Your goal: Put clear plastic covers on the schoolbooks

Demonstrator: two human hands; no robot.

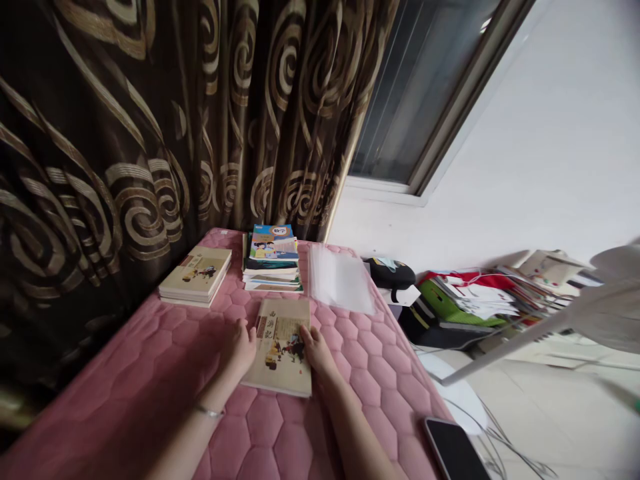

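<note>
A cream-coloured paperback book (pixel 285 333) with dark vertical characters and a small painted figure scene lies in front of me on the pink quilted bed cover (pixel 270 427). On its right edge is my right hand (pixel 319 350), with the thumb over the cover and the other fingers at the side. My left hand (pixel 240 350) is at the left edge, its thumb against the book and its fingers slightly apart. A bracelet circles the left wrist. Farther left sits a stack of matching cream books (pixel 197 273).
Behind the book are a pile of textbooks (pixel 273 257) with a blue cover on top and clear plastic sleeves (pixel 343 280). A phone (pixel 455 450) lies at the bed's right edge. Beyond are a white fan (pixel 607 300), a black case (pixel 393 272) and piled papers (pixel 480 300).
</note>
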